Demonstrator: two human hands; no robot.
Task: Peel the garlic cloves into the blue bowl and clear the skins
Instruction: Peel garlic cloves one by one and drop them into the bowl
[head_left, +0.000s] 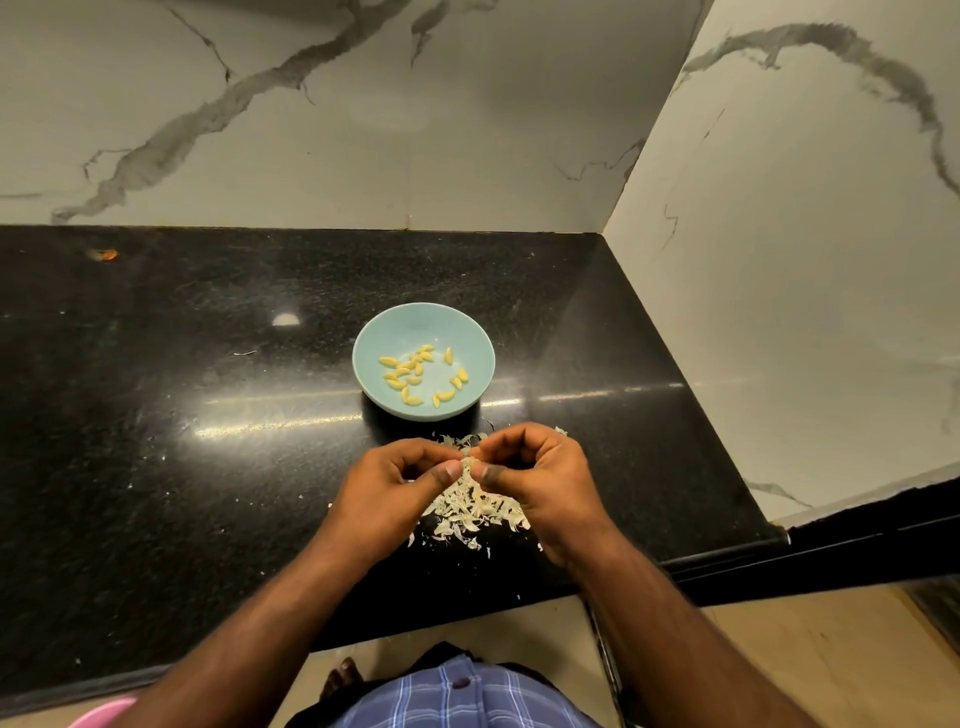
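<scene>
both hands meet over the near part of the black tabletop (156, 415), close to its front edge. the left hand (395, 483) and right hand (535, 478) have fingers curled, thumb and forefinger tips pinching a small pale garlic clove (469, 460) between them; it is mostly hidden, so how much skin remains on it cannot be told. directly under the hands lies a heap of papery garlic skins (475, 512), spreading toward the front edge, with stray flakes scattered to the left. the blue bowl (423, 322) stands just beyond the hands toward the back wall, apart from the skins, holding many yellow peeled cloves (410, 371) in its bottom. the tabletop's right edge runs along a marble side wall (805, 286), near the right hand. to the left, a wide bare stretch of tabletop reaches toward the far-left corner, where a small orange scrap (104, 254) sits by the back edge.
</scene>
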